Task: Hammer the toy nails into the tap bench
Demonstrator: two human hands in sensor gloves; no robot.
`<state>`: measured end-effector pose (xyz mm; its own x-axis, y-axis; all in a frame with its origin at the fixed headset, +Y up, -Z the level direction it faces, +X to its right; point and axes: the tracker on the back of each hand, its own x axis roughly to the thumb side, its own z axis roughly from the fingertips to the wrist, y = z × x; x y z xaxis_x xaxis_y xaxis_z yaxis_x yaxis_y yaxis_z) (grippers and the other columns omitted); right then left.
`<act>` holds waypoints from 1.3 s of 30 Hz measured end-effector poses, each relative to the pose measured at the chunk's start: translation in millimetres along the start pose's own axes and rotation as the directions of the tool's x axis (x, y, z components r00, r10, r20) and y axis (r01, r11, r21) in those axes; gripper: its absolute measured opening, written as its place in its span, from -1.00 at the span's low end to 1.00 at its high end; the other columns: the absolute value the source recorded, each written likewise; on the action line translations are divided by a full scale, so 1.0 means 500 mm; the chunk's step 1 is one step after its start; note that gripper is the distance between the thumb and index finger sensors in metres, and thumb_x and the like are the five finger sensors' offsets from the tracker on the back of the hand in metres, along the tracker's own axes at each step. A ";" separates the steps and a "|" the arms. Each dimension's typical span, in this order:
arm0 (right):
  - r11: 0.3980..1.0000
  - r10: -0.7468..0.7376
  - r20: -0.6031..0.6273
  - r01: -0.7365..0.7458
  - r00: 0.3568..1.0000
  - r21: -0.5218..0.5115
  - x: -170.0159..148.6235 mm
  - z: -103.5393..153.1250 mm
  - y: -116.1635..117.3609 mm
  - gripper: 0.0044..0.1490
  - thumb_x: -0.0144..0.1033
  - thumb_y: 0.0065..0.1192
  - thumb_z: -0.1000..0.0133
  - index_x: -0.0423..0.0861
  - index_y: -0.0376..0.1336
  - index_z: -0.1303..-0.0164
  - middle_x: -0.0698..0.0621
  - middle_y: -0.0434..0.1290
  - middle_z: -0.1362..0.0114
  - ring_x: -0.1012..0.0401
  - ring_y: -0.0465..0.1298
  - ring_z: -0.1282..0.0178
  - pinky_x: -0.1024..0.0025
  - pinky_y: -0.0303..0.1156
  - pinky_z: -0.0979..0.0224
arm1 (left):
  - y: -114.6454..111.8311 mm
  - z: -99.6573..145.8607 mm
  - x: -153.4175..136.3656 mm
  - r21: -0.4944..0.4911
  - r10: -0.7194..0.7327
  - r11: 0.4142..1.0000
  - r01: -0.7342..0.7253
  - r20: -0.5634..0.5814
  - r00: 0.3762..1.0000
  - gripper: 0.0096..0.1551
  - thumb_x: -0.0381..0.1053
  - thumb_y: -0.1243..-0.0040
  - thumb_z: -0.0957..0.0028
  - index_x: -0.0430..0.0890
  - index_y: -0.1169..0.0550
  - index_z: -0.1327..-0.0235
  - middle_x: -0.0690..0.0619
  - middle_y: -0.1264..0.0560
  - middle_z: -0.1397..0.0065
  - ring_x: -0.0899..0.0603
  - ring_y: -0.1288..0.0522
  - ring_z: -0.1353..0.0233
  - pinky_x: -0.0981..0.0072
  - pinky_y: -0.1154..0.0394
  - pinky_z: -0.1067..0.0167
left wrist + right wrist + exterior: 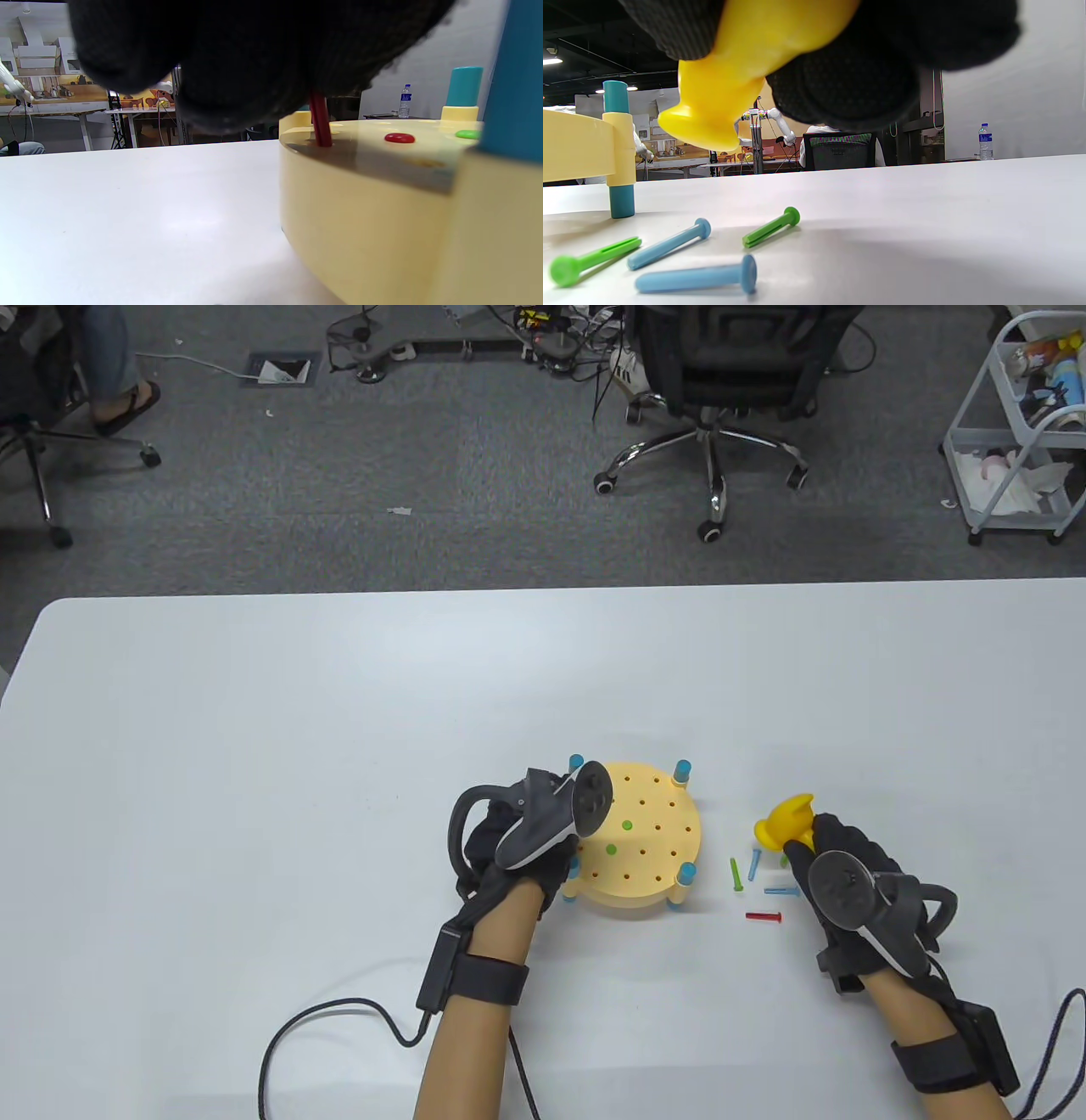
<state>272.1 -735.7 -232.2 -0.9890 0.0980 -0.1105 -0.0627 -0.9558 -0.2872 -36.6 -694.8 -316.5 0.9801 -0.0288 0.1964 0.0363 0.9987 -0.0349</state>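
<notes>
Bench point(649, 848) sits mid-table with your left hand point(522, 836) at its left edge — fingers pinching a red nail point(319, 123) that stands upright in a hole near the rim. Your right hand point(840, 857) is off to the right, curled round the yellow hammer point(785, 823), its head poking out past your fingertips just above the loose nails point(695, 277) lying on the table.

office chair point(721, 381) | wire cart point(1022, 432) | water bottle point(405, 101) | grey carpet point(424, 500)
</notes>
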 end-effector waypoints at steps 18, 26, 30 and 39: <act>1.000 0.001 0.010 -0.001 1.000 0.005 0.004 0.001 0.003 -0.20 0.13 -0.01 -0.01 -0.15 0.31 -0.29 -0.06 0.57 -0.05 0.16 0.64 0.26 0.42 0.58 0.19 | -0.013 -0.010 0.001 -0.136 0.022 0.991 -0.014 0.059 0.998 -0.46 0.01 -0.29 0.16 0.05 -0.53 -0.16 -0.06 -0.65 -0.04 -0.02 -0.66 0.15 0.12 -0.58 0.09; 1.000 -0.005 0.008 0.005 1.000 0.002 0.004 0.001 0.004 -0.20 0.13 -0.01 -0.01 -0.15 0.30 -0.30 -0.06 0.57 -0.06 0.16 0.63 0.25 0.41 0.58 0.19 | 0.010 0.051 -0.071 -0.034 0.264 0.964 -0.262 0.045 0.964 -0.40 0.03 -0.12 0.09 -0.06 -0.47 -0.26 -0.17 -0.60 -0.15 -0.07 -0.65 0.07 0.09 -0.55 0.10; 1.000 -0.010 0.014 0.010 1.000 -0.021 0.007 0.004 -0.001 -0.20 0.13 -0.01 -0.01 -0.15 0.30 -0.30 -0.05 0.57 -0.06 0.16 0.63 0.25 0.41 0.58 0.19 | -0.027 0.106 -0.091 0.057 0.441 0.892 -0.448 0.100 0.892 -0.28 0.24 -0.13 0.18 -0.06 -0.49 -0.24 -0.20 -0.58 -0.19 -0.10 -0.63 0.04 0.08 -0.54 0.11; 0.997 -0.030 0.046 0.033 0.998 -0.071 0.020 0.015 -0.019 -0.20 0.13 -0.01 0.00 -0.15 0.30 -0.30 -0.05 0.57 -0.06 0.16 0.63 0.25 0.41 0.58 0.19 | -0.086 0.134 -0.047 0.154 0.361 0.917 -0.368 0.070 0.930 -0.18 0.23 -0.30 0.25 -0.09 -0.42 -0.27 -0.20 -0.51 -0.24 -0.11 -0.58 -0.03 0.02 -0.50 0.03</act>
<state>262.0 -727.6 -223.5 -0.9918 0.1138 -0.0579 -0.0859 -0.9301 -0.3570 -74.5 -734.1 -254.0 0.9107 0.3371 0.2388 -0.3575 0.9327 0.0467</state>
